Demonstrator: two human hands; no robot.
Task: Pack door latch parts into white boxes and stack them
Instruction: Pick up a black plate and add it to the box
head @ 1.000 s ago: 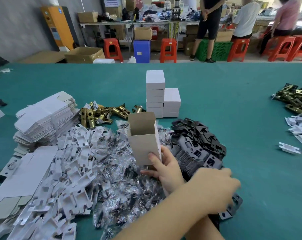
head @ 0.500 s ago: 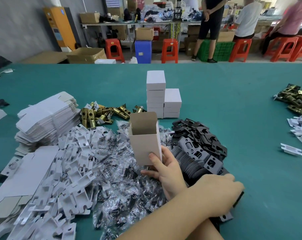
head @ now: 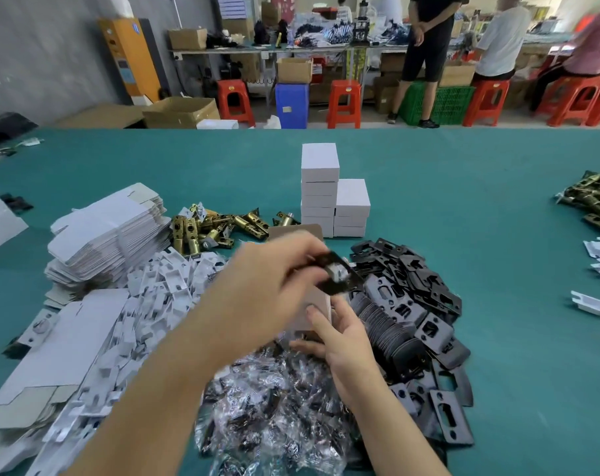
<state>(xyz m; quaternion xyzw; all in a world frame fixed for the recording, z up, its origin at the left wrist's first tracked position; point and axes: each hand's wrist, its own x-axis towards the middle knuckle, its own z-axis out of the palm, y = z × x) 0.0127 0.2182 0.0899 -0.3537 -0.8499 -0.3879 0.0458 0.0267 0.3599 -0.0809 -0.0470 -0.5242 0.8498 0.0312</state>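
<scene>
Holding an open white box (head: 317, 304) upright near the middle of the green surface (head: 480, 218), the right hand (head: 346, 341) wraps its grip around the box's lower part. The left hand (head: 274, 273), motion-blurred, pinches a black latch plate (head: 339, 276) in a closed grip just above the box. Finished white boxes (head: 332, 201) stand stacked on the far side. Brass latch bolts (head: 209, 228) and flat box blanks (head: 106, 231) lie left, bagged screws (head: 278, 413) near, and black plates (head: 415, 314) right.
</scene>
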